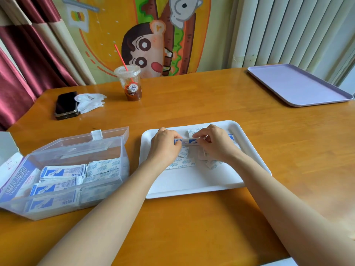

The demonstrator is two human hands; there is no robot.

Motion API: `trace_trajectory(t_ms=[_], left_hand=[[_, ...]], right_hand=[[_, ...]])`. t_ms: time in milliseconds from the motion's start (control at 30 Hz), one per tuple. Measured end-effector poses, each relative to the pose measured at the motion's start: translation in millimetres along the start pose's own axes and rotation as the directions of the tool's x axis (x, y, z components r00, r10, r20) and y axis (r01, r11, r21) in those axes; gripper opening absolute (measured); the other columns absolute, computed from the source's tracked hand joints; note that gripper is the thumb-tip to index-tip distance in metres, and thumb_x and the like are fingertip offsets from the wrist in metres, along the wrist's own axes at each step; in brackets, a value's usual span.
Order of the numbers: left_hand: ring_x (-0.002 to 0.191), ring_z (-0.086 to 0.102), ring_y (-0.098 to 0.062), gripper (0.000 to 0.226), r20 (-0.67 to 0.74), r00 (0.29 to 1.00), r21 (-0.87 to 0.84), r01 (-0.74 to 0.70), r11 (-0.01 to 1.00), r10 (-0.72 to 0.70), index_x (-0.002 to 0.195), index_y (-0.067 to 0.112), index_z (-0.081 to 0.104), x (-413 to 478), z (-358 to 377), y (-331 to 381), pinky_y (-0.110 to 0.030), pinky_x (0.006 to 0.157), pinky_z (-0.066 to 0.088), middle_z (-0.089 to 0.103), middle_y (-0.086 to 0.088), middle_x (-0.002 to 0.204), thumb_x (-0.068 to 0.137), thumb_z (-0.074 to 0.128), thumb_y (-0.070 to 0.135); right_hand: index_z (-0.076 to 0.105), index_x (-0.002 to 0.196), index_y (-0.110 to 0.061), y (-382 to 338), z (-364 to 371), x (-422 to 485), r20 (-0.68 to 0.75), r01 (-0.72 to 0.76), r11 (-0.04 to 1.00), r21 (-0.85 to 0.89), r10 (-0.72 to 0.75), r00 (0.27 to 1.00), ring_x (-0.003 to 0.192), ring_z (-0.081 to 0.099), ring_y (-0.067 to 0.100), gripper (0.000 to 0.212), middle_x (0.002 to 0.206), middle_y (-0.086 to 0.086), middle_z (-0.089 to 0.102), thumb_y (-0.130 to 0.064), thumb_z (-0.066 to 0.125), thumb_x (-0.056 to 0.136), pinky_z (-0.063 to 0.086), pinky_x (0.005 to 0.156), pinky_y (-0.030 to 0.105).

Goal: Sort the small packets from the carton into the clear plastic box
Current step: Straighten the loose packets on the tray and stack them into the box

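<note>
Step in hand: squaring up a small stack of packets over the white tray. Left hand and right hand both pinch the stack, one at each end, fingers narrow, edge-on to the camera. More loose packets lie on the tray under and beside the hands. Clear plastic box sits at 9 o'clock of the tray, lid open, w/ rows of packets already inside; carton lies just beyond it, at the far left. Next move, I'd say: carry the stack left and slot it into a free spot, approx. the near-right corner. Path looks free. Phone, tissue, drink cup at 11 o'clock, purple tray at 2 on the desk, all well apart.
</note>
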State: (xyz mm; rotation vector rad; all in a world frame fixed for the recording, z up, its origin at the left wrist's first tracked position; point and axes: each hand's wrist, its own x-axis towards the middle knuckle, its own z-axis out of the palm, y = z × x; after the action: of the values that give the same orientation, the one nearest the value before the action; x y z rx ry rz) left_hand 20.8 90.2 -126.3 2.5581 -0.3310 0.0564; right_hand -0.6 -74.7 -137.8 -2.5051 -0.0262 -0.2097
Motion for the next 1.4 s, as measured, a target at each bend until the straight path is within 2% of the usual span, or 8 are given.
trace_trajectory(t_ms=[267,367,500,667,800,900,1167,1400], left_hand=[[0.089,0.056,-0.025,0.021,0.003,1.0,0.029,-0.011,1.0,0.01,0.103,0.019,0.071,1.7,0.7,-2.2,-0.024,0.075,0.037,0.047,-0.007,0.111,0.096,0.051,0.017],[0.085,0.054,-0.024,0.027,-0.007,1.0,0.02,-0.03,0.999,0.031,0.093,0.014,0.07,1.1,-1.3,-1.1,-0.026,0.068,0.033,0.048,-0.005,0.102,0.097,0.043,0.015],[0.083,0.046,-0.022,0.031,-0.007,0.997,0.031,-0.071,0.997,0.071,0.106,0.012,0.066,0.1,-11.8,5.2,-0.03,0.068,0.029,0.055,-0.007,0.095,0.101,0.037,0.02],[0.093,0.058,-0.03,0.026,0.019,0.991,0.078,-0.132,0.988,0.13,0.096,0.017,0.061,-5.9,-30.2,12.0,-0.034,0.073,0.043,0.068,-0.005,0.099,0.101,0.036,0.021],[0.088,0.063,-0.026,0.025,-0.027,0.991,0.108,-0.129,0.986,0.133,0.095,0.026,0.062,-21.3,-58.2,13.1,-0.04,0.077,0.052,0.07,-0.001,0.089,0.1,0.038,0.026],[0.083,0.063,-0.019,0.024,-0.046,0.989,0.149,-0.129,0.98,0.137,0.095,0.029,0.064,-35.1,-92.9,4.1,-0.033,0.07,0.051,0.071,0.003,0.084,0.1,0.04,0.026],[0.052,0.054,0.005,0.017,-0.014,1.0,0.112,-0.022,0.993,0.024,0.087,0.03,0.064,-67.6,-168.8,-60.7,-0.027,0.058,0.035,0.067,0.015,0.068,0.097,0.05,0.027],[0.057,0.06,0.003,0.013,-0.002,0.998,0.022,0.07,0.997,-0.07,0.09,0.026,0.067,-95.5,-203.1,-118.2,-0.028,0.061,0.047,0.068,0.012,0.071,0.096,0.055,0.027]], right_hand=[[0.069,0.093,-0.013,1.4,-2.7,-0.4,-0.064,-0.003,0.997,0.08,0.008,0.998,0.072,0.06,0.018,0.016,0.085,0.002,0.067,-0.004,0.06,0.084,0.04,0.056,0.01],[0.069,0.09,-0.008,-1.9,-6.5,-2.0,-0.098,0.016,0.991,0.132,-0.003,0.995,0.07,0.063,0.021,0.015,0.08,0.002,0.068,0.001,0.061,0.081,0.048,0.065,0.026],[0.068,0.087,-0.006,-10.1,-16.3,-5.5,-0.116,0.05,0.972,0.229,-0.024,0.993,0.058,0.063,0.016,0.012,0.067,-0.006,0.064,0.003,0.062,0.081,0.045,0.055,0.016],[0.068,0.083,-0.014,-26.6,-27.9,-11.3,-0.134,0.072,0.944,0.323,-0.03,0.991,0.06,0.062,0.011,0.013,0.067,0.002,0.068,-0.002,0.063,0.081,0.041,0.052,0.016],[0.07,0.085,-0.013,-47.2,-32.2,-13.4,-0.125,0.067,0.903,0.424,-0.015,0.992,0.062,0.058,0.012,0.008,0.073,0.006,0.07,-0.007,0.065,0.082,0.045,0.059,0.033],[0.069,0.084,-0.014,-72.0,-30.6,-15.6,-0.092,0.113,0.874,0.472,-0.078,0.993,0.063,0.059,0.012,0.007,0.077,0.008,0.071,-0.008,0.067,0.083,0.046,0.059,0.032],[0.075,0.088,-0.014,-149.8,4.4,-11.7,-0.022,0.272,0.864,0.425,-0.29,0.957,0.074,0.063,-0.004,0.006,0.088,-0.006,0.073,-0.017,0.072,0.083,0.049,0.061,0.012],[0.075,0.094,-0.009,-209.3,41.4,-1.3,0.116,0.354,0.879,0.319,-0.407,0.906,0.076,0.068,0.006,0.013,0.09,0.0,0.073,-0.007,0.072,0.082,0.055,0.065,0.016]])
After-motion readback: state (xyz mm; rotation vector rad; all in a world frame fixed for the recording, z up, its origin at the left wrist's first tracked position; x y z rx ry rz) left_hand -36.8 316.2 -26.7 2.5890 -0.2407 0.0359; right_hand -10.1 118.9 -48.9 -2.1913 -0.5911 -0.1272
